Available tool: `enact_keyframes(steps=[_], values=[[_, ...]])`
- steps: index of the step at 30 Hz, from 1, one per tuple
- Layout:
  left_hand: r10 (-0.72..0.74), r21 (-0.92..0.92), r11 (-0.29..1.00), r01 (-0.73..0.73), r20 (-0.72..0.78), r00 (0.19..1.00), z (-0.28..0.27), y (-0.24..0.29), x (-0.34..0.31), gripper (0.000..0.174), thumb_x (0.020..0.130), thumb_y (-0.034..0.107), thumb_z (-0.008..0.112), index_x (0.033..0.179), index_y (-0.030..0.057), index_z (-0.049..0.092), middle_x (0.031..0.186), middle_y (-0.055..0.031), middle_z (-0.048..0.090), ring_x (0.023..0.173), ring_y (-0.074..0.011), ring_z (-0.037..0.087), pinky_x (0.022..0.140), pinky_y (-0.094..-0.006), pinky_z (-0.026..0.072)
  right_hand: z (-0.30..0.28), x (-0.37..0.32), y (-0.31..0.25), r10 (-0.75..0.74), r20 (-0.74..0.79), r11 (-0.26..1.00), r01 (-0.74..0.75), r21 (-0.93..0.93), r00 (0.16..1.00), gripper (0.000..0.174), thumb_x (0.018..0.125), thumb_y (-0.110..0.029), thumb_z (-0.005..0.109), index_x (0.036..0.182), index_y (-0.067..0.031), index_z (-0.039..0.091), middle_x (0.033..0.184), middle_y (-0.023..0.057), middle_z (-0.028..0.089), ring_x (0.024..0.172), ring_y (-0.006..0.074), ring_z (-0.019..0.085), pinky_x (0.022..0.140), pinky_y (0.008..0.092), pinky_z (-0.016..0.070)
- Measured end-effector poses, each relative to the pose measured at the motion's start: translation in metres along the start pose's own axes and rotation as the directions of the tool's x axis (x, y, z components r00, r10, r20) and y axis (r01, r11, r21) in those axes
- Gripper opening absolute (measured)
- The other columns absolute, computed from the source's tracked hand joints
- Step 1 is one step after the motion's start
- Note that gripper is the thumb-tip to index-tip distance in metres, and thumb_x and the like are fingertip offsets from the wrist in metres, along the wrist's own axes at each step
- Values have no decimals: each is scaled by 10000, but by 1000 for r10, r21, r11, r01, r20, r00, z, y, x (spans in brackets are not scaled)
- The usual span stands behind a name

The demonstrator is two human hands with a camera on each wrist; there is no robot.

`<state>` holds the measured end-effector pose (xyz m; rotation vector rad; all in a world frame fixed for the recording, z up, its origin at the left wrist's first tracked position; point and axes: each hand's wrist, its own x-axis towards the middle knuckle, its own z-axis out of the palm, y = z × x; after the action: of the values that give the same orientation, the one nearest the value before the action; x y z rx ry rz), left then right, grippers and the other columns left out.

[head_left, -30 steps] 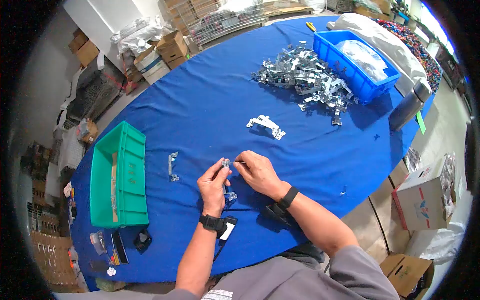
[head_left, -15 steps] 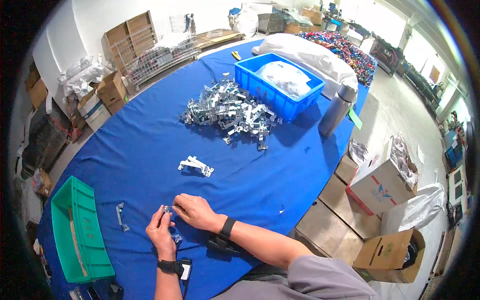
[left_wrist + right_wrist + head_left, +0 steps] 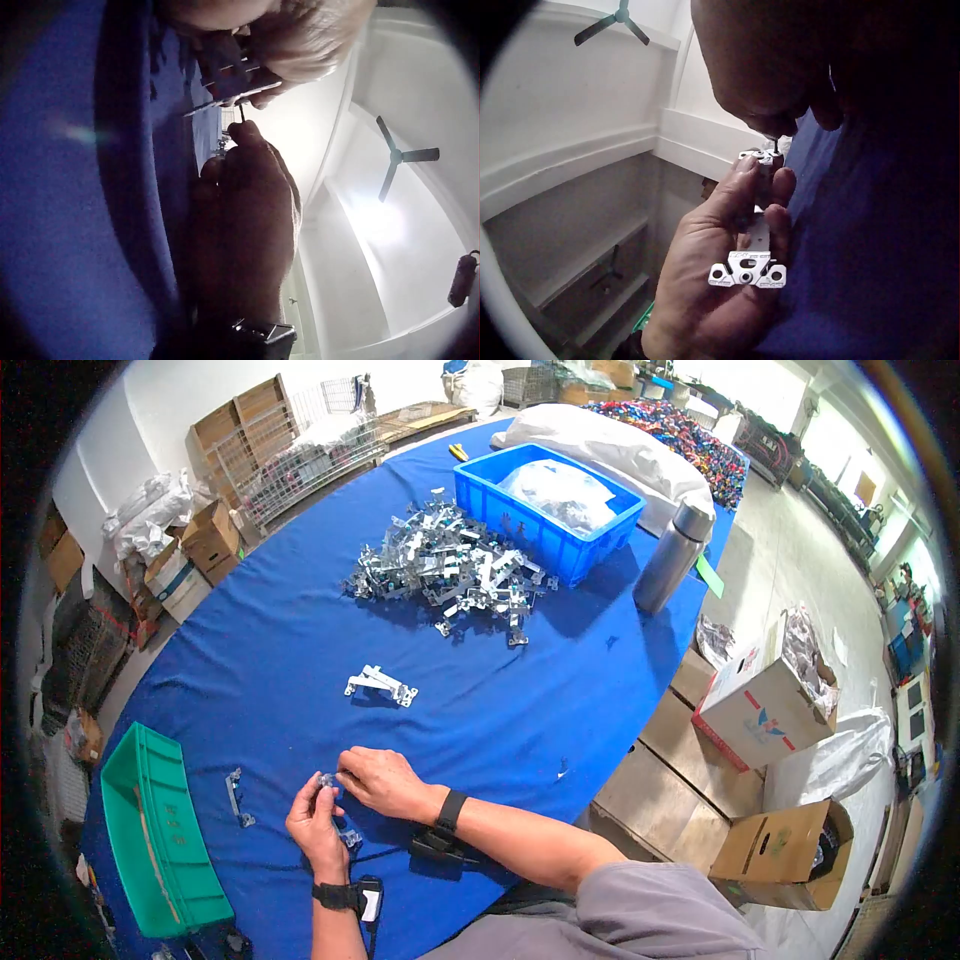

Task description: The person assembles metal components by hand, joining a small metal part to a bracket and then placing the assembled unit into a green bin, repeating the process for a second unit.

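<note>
In the head view my left hand (image 3: 318, 835) grips a metal bracket, low over the blue cloth. The right wrist view shows this bracket (image 3: 748, 271) lying along the palm, a flat end plate with holes towards the wrist. Thumb and fingers hold its far end. My right hand (image 3: 385, 782) meets that far end, thumb and fingertips together on a thin dark pin-like piece (image 3: 775, 145). In the left wrist view the thin piece (image 3: 241, 112) spans from the right fingertips to the bracket. What it is exactly, I cannot tell.
A single bracket (image 3: 236, 798) lies between my left hand and a green bin (image 3: 178, 835). Further forward are a few brackets (image 3: 380, 686) and a large heap of brackets (image 3: 450, 565). Behind the heap stands a blue bin (image 3: 590, 555) beside a steel bottle (image 3: 670, 560).
The head view has swung to the right and up, so table and hands appear further left and lower. Both hands stay together at the bracket's end, with little visible movement.
</note>
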<state>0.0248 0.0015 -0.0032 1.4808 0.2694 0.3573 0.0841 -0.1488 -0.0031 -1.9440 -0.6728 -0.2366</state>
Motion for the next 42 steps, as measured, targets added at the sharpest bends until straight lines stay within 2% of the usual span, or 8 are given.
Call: enact_keyframes(steps=[8,12,18,20,23,24,33,42], values=[[-6,45,999,6,-6,1000,0,-1,-1,250,912,12,645,1155,-41,662,984,-70,694,743,-73,621,521,-185,452,-1,0,-3,45,43,999,-46,14,998,154,931,-167,540,939,-28,473,801,177,585,756,416,609,619,528,478],[-15,59,998,16,-21,1000,4,3,-2,248,914,19,646,1155,-38,664,961,-63,692,734,-73,619,517,-180,447,2,1,1,32,29,999,-32,-16,999,145,929,-173,576,938,-41,517,797,155,581,742,383,604,629,490,474],[5,72,997,-3,-20,1000,7,4,-1,247,936,74,628,1166,-10,659,828,-19,659,591,-39,531,464,-181,396,2,3,3,13,19,996,-11,-90,1000,197,942,-232,566,874,-49,536,792,155,597,703,393,619,581,498,489],[-82,22,996,83,-47,996,15,11,-4,233,945,90,623,1160,7,657,756,18,604,526,-18,450,428,-172,337,3,3,4,58,2,995,-58,-82,998,212,940,-247,573,881,-47,539,791,165,617,705,404,621,589,505,487],[-35,3,999,35,-18,999,13,-5,-3,219,946,62,620,1152,-4,659,838,-1,646,575,-4,463,454,-163,334,-7,4,-6,131,14,991,-131,0,991,191,936,-212,587,922,-29,536,790,174,621,740,402,616,621,494,472],[39,23,999,-38,-30,999,15,-7,-1,214,951,63,613,1150,-3,659,808,15,634,563,7,442,439,-160,301,-7,5,-5,129,15,992,-129,-3,991,191,936,-212,587,922,-29,536,790,174,621,740,402,616,621,494,472],[-28,2,1000,28,-16,999,15,0,-3,213,953,68,610,1151,4,656,769,-4,628,482,10,410,408,-161,297,-8,4,-1,81,53,996,-83,29,995,173,918,-170,574,959,-17,503,819,193,620,762,423,609,631,501,463],[-21,-5,1000,21,-23,1000,17,0,-3,213,953,73,619,1151,6,657,763,13,605,502,10,412,411,-162,297,-5,3,3,38,14,999,-38,13,999,205,931,-212,600,873,-28,534,747,162,607,730,380,618,606,475,463]])
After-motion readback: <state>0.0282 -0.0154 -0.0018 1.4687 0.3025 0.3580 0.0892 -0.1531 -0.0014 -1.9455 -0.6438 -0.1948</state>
